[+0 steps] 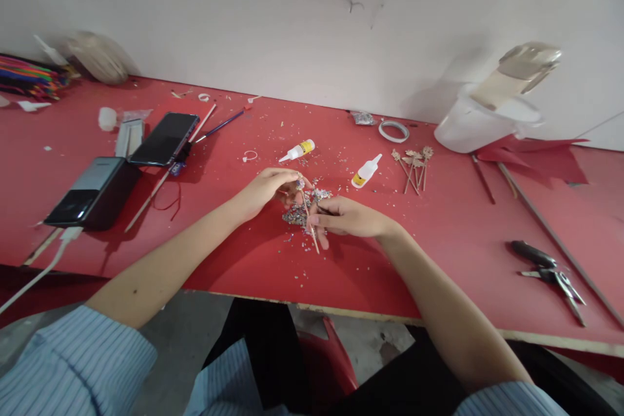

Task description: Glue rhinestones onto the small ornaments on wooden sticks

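My left hand (pixel 273 190) closes its fingertips around the top end of a thin wooden stick (pixel 314 242), where small shiny bits cling. Lower down, my right hand (pixel 353 218) pinches the same stick between thumb and fingers. A dark sliver shows by the right fingers, too small to name. Below both hands lies a loose pile of silvery chips (pixel 294 216), partly hidden by them. Two small white glue bottles with yellow labels lie beyond: one bottle (pixel 299 150) behind the left hand, the other bottle (pixel 366 171) behind the right.
Several sticks with carved tops (pixel 414 160) lie near a tape roll (pixel 394 132) and a white bucket (pixel 461 122). Pliers (pixel 556 273) rest at the right. A phone (pixel 166 138), a black box-shaped device (pixel 92 195) and a paintbrush (pixel 221 124) are at the left.
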### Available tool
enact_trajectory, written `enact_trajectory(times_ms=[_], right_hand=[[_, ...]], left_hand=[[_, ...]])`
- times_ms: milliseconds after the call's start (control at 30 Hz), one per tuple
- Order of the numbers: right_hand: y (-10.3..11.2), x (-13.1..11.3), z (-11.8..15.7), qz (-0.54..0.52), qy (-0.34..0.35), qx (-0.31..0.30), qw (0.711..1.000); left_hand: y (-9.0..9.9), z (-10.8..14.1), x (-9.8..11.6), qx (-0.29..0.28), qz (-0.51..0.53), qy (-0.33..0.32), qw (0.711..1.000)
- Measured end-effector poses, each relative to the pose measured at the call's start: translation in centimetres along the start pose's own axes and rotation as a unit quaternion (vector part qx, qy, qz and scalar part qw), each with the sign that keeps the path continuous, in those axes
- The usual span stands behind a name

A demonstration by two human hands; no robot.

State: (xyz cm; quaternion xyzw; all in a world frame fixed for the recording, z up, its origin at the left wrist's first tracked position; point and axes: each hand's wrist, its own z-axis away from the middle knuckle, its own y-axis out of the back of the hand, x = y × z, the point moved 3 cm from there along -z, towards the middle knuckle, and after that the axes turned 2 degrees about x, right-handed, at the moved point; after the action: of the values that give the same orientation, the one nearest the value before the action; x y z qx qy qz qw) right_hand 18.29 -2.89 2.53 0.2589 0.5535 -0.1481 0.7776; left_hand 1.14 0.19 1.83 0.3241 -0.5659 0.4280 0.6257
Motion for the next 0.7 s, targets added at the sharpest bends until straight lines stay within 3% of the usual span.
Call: enact_trajectory(times_ms=[133,233,333,400,567,700], right_hand=[[1.7,0.1,0.4,0.069,0.006,0.076,0.995],[3.7,0.4,1.4,0.154,-0.028,0.147,0.977],[5.1,0.9,2.7,0.236,-0.081,0.131,0.96],[5.9,1.4,3.8,0.235,-0.134,0.114,0.956],[8.4,2.9,6.1,0.296,-0.21,0.181,0.914],[9.1,3.3,6.5,0.338,-0.2,0.202,0.898]], left_hand=[[0.2,-0.1,0.0,0.017,-0.009,0.004,1.0],[0.3,-0.1,0.0,0.015,-0.013,0.009,1.0],[0.3,-0.1,0.0,0.009,-0.014,0.016,1.0],[0.3,-0.1,-0.2,0.006,-0.017,0.022,1.0],[0.3,-0.3,-0.5,-0.021,-0.025,0.027,0.999],[0.2,-0.4,-0.8,-0.026,-0.022,0.031,0.999]])
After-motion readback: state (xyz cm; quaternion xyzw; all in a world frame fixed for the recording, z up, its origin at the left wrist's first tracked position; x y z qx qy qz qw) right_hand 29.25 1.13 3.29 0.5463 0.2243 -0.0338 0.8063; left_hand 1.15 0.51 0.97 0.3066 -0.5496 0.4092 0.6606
